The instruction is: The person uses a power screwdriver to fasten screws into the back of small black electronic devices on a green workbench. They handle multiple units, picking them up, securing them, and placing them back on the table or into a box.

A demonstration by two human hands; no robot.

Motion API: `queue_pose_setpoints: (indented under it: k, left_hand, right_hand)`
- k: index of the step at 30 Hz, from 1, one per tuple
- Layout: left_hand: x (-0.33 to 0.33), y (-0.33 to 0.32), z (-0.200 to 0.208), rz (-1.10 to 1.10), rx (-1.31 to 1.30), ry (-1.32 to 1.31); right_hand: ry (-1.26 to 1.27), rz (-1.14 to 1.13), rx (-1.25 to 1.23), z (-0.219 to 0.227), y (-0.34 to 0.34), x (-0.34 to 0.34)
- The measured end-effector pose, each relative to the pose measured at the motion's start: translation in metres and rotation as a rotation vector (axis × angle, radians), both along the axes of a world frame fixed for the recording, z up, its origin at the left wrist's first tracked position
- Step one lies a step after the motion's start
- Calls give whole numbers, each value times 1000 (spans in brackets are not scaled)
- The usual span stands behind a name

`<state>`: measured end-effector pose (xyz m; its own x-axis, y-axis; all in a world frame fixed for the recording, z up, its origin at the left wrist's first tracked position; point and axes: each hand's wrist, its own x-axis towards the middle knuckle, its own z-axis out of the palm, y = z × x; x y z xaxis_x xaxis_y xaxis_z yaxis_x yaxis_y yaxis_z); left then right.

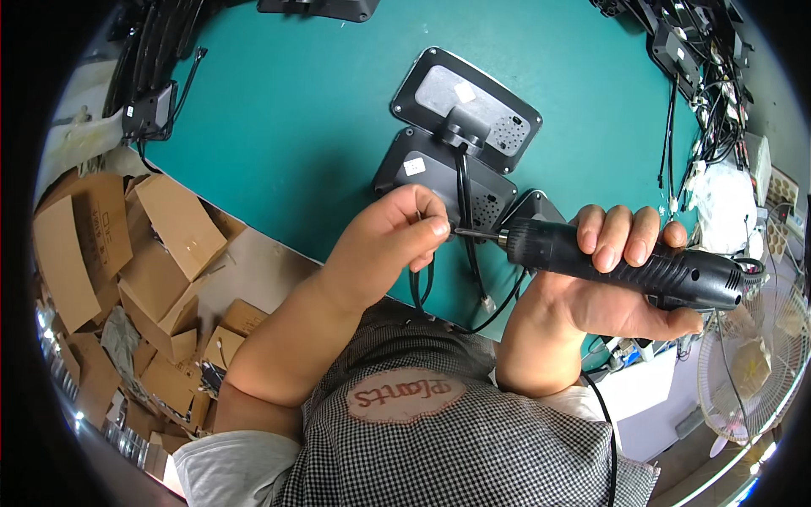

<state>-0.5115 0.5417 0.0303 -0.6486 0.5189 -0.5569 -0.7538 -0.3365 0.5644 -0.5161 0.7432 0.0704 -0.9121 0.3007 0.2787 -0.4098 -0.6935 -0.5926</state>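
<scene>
My right hand (621, 270) is wrapped round a black electric screwdriver (549, 247), held nearly level with its bit pointing left. The bit's tip reaches the fingertips of my left hand (397, 228), whose thumb and index finger are pinched together. What they pinch is too small to make out. Just beyond my hands lies a black rounded panel (448, 173) with a white label. Behind it is a second panel (422, 84) with a grey back plate and a dark bracket (466, 127). Black cables (463, 190) run from the bracket toward me, partly behind my left hand.
All this is on a green table mat (279, 118). Black devices with cables (152, 110) sit at the far left edge. Tangled cables (718, 110) crowd the right edge. Opened cardboard boxes (169, 237) stand at left; a fan (752, 363) is at right.
</scene>
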Motion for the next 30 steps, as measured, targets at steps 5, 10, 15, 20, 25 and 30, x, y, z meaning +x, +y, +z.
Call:
queue_pose_setpoints:
  k: [5,10,15,20,25,30]
  left_hand:
    - [-2,1,14,-89,-241,221]
    - [-4,1,16,-203,-324,431]
    - [-6,5,9,-129,-332,450]
    - [-3,16,13,-199,-381,588]
    - [-7,14,14,-345,-211,455]
    - [-10,18,9,-229,-760,862]
  right_hand:
    - [-2,23,-9,-1,-3,0]
    - [-35,45,-8,1,1,7]
    - [-49,-49,-4,4,10,11]
    - [-62,-84,34,6,10,12]
    - [-75,-88,6,10,12,20]
    - [-99,-160,244,9,2,42]
